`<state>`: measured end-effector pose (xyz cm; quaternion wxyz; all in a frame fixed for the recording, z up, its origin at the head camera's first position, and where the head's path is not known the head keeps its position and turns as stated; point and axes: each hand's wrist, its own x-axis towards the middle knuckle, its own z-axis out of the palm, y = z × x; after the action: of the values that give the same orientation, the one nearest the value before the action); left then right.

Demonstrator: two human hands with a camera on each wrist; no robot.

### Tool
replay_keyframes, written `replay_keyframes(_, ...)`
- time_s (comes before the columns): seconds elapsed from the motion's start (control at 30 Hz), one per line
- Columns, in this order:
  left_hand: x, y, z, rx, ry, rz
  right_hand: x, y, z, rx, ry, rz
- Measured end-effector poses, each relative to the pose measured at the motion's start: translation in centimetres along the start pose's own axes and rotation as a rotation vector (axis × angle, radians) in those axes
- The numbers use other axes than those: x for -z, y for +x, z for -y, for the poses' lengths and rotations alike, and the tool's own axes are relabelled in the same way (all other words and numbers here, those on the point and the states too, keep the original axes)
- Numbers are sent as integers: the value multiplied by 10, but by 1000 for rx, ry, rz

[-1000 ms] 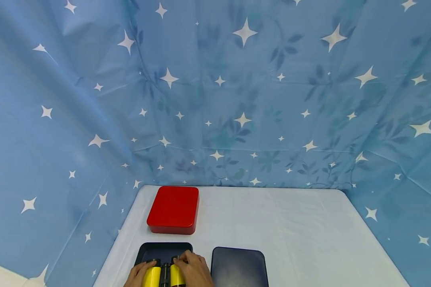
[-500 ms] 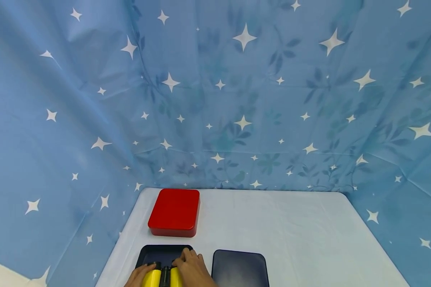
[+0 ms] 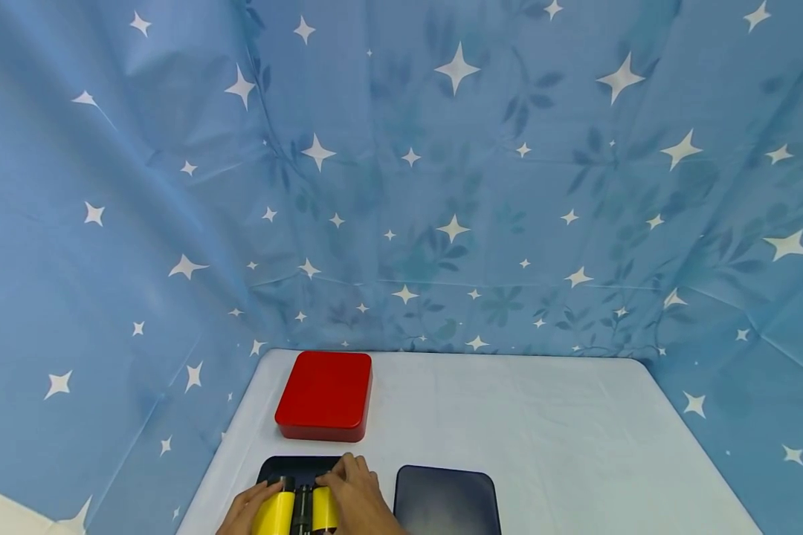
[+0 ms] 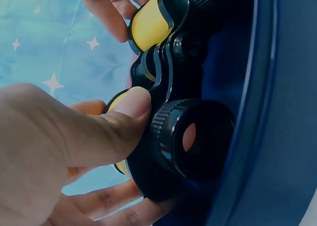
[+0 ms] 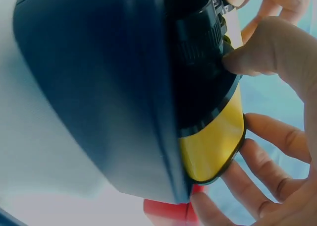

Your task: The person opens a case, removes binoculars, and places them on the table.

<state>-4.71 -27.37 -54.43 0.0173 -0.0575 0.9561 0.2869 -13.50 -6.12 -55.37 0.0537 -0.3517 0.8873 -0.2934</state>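
Note:
A pair of yellow and black binoculars (image 3: 276, 513) sits over a dark blue open box (image 3: 293, 465) at the front left of the table. My left hand (image 3: 244, 510) grips the left barrel; in the left wrist view its thumb (image 4: 131, 104) presses on the black body above a ribbed eyepiece (image 4: 171, 132). My right hand (image 3: 361, 499) holds the other barrel, thumb on the black part and fingers along the yellow end (image 5: 213, 149). The box wall (image 5: 114, 97) stands right beside the binoculars. The lower frame edge cuts off the near ends in the head view.
A dark blue rectangular lid or shallow tray (image 3: 448, 501) lies right of the box. Behind the box stands a red rectangular tin (image 3: 324, 394). The white-covered table (image 3: 542, 423) stretches right, with a blue starry curtain (image 3: 401, 186) behind and at both sides.
The binoculars have shifted slightly forward and left over the box and now slant a little, both hands moving with them. The head view has tipped slightly upward since the first frame.

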Motion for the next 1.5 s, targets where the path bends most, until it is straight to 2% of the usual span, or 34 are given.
replay_keyframes(0.2,4,0,-3,-45,-50,-25,9,-2,7,-5,48,-28)
replay_keyframes(0.37,5,1,-6,-31,-69,-18,17,-5,12,-78,87,-19)
replay_keyframes(0.43,4,2,-8,-34,-77,-39,20,-6,13,-102,102,-24)
replay_keyframes(0.6,-2,3,-14,-88,-134,-169,25,-12,13,-143,171,-82)
replay_keyframes(0.67,-3,3,-16,-94,-157,-188,27,-14,12,-156,215,-116)
replay_keyframes(0.77,0,5,-21,-69,-207,-142,30,-17,10,-185,280,-147)
replay_keyframes(0.9,2,8,-27,-2,-286,-73,34,-20,7,-228,327,-160)
replay_keyframes(1.0,3,8,-33,28,-290,-56,36,-23,5,-244,354,-179)
replay_keyframes(1.1,2,8,-37,21,-275,-44,38,-26,1,-234,391,-211)
replay_keyframes(1.33,-4,13,-47,16,-381,-44,42,-35,-12,-171,476,-261)
replay_keyframes(1.5,-9,14,-54,8,-399,-26,45,-43,-21,-151,490,-275)
